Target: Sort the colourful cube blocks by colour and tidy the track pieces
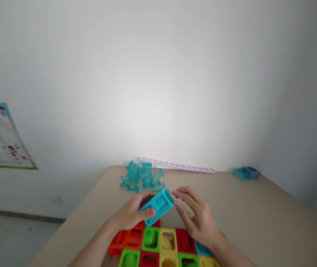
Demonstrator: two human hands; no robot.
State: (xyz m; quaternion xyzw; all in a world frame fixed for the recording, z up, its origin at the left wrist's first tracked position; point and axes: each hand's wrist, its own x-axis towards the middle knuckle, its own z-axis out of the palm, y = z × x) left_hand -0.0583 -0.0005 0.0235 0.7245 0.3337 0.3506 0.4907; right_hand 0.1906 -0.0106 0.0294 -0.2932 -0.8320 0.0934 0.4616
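Observation:
My left hand (136,212) grips a light blue plastic block (160,205) with window-like openings, its thumb lying across the near side. The block is tilted and raised above the other blocks. Just right of it, my right hand (194,213) has its fingers apart and bent toward the block's end, with nothing visible between them. Below both hands, coloured blocks stand side by side in rows: a green block (151,239), a yellow block (168,241), a red block (185,240) and an orange block (134,238) among them. My right wrist partly covers a blue block (203,249).
Several translucent teal plastic pieces (142,175) lie heaped at the table's back left. A purple patterned strip (177,165) rests along the wall. At the back right sit a small blue box (251,172) and a teal piece (240,173). A poster (4,137) hangs left.

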